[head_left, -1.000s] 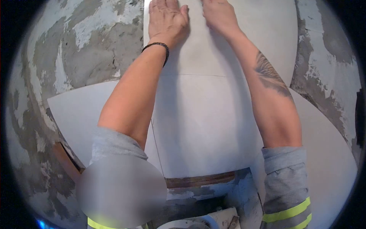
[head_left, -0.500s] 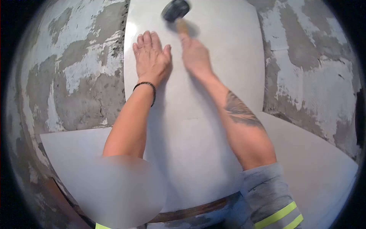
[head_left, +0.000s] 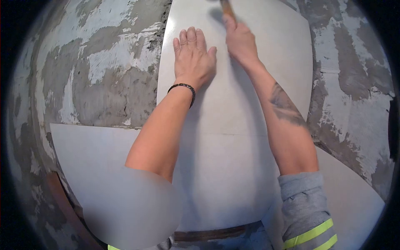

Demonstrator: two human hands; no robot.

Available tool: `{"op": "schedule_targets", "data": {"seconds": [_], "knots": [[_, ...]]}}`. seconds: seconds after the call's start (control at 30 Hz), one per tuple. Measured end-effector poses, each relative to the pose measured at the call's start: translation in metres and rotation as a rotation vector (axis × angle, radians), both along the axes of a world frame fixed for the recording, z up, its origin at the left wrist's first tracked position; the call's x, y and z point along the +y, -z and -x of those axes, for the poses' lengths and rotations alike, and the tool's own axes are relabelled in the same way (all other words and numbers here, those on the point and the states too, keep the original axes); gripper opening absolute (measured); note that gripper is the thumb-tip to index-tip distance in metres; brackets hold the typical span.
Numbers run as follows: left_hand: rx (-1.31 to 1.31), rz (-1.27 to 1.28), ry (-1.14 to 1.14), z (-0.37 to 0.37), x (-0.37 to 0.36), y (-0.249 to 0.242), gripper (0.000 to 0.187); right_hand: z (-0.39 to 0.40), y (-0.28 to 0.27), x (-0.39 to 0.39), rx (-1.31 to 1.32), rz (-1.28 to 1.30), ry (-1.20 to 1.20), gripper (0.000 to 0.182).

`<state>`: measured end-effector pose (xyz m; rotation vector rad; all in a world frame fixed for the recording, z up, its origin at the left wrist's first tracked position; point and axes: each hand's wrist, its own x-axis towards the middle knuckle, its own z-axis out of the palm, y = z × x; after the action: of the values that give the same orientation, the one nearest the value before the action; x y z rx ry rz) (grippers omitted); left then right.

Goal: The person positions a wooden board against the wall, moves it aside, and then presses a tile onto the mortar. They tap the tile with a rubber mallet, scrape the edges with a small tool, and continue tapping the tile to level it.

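My left hand [head_left: 193,58] lies flat on a large white tile [head_left: 283,54], fingers spread and pointing up, near the tile's left edge. A dark bracelet circles that wrist. To its right, my right hand [head_left: 242,41] is wrapped round the wooden handle of a rubber mallet [head_left: 227,10]. Most of the mallet's dark head is cut off by the top of the view; only a bit of it shows. Below, a thin joint separates this tile from a lower white tile [head_left: 225,175].
Rough grey wall [head_left: 112,96] with smeared pale adhesive flanks the upper tile on the left, and similar wall [head_left: 346,83] on the right. More white tile [head_left: 87,154] continues at lower left. A brown strip [head_left: 210,234] runs under the lower tile. A blurred disc covers part of my left arm.
The view has shifted, so the tiles and both hands appear further right. The mallet has moved up, its head now mostly out of frame. My left hand stays flat on the tile.
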<state>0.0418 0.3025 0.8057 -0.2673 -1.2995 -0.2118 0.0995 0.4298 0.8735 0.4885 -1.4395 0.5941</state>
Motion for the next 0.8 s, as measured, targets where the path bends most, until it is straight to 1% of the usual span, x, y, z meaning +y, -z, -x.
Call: {"op": "schedule_targets", "data": {"seconds": [0.07, 0.13, 0.2, 0.23, 0.3, 0.33, 0.37, 0.4, 0.47, 0.5, 0.57, 0.6, 0.63, 0.67, 0.73, 0.8], "knots": [[0.046, -0.006, -0.021, 0.000, 0.001, -0.001, 0.066, 0.004, -0.009, 0.003, -0.049, -0.038, -0.009, 0.069], [0.025, -0.013, -0.023, 0.001, 0.000, 0.000, 0.067, 0.005, -0.007, 0.003, -0.099, -0.079, -0.019, 0.069], [0.018, -0.016, -0.021, -0.006, 0.000, -0.003, 0.067, -0.013, 0.003, -0.001, -0.070, -0.003, -0.044, 0.068], [0.007, -0.019, -0.039, -0.007, -0.001, -0.003, 0.068, -0.007, 0.005, -0.004, -0.074, -0.010, -0.044, 0.068], [-0.026, -0.003, -0.053, -0.007, 0.000, 0.004, 0.068, 0.008, 0.016, -0.002, 0.000, -0.004, -0.062, 0.067], [-0.030, -0.006, -0.074, -0.011, -0.004, 0.000, 0.068, 0.011, 0.012, 0.000, -0.003, 0.002, -0.057, 0.067], [-0.035, 0.004, -0.077, -0.009, -0.001, -0.004, 0.067, 0.007, 0.010, 0.003, -0.018, -0.114, -0.020, 0.066], [0.072, 0.001, -0.103, 0.005, -0.002, -0.004, 0.066, 0.003, 0.011, 0.010, -0.041, -0.224, 0.029, 0.066], [0.030, 0.010, -0.155, 0.006, 0.000, -0.005, 0.064, 0.012, 0.018, 0.023, -0.015, -0.067, 0.023, 0.062], [-0.004, -0.008, -0.157, -0.004, 0.003, -0.004, 0.064, 0.004, 0.026, 0.034, -0.018, -0.040, 0.066, 0.062], [-0.023, -0.014, -0.193, -0.005, 0.003, -0.005, 0.065, -0.013, 0.048, 0.043, 0.007, 0.088, -0.088, 0.058], [-0.009, -0.012, -0.238, -0.001, 0.001, -0.004, 0.066, -0.004, 0.051, 0.046, 0.000, 0.109, -0.067, 0.058], [0.009, -0.025, -0.303, 0.007, -0.002, -0.007, 0.067, 0.008, 0.052, 0.052, -0.078, 0.157, -0.094, 0.059], [-0.017, -0.009, -0.275, 0.003, -0.003, -0.006, 0.066, 0.016, 0.057, 0.059, -0.161, 0.210, -0.124, 0.060], [-0.026, -0.001, -0.289, -0.003, 0.001, -0.006, 0.063, 0.011, 0.062, 0.061, -0.222, 0.216, -0.121, 0.060], [0.012, 0.022, -0.248, 0.002, -0.002, -0.007, 0.065, 0.007, 0.072, 0.061, -0.246, 0.229, -0.100, 0.057]]}}
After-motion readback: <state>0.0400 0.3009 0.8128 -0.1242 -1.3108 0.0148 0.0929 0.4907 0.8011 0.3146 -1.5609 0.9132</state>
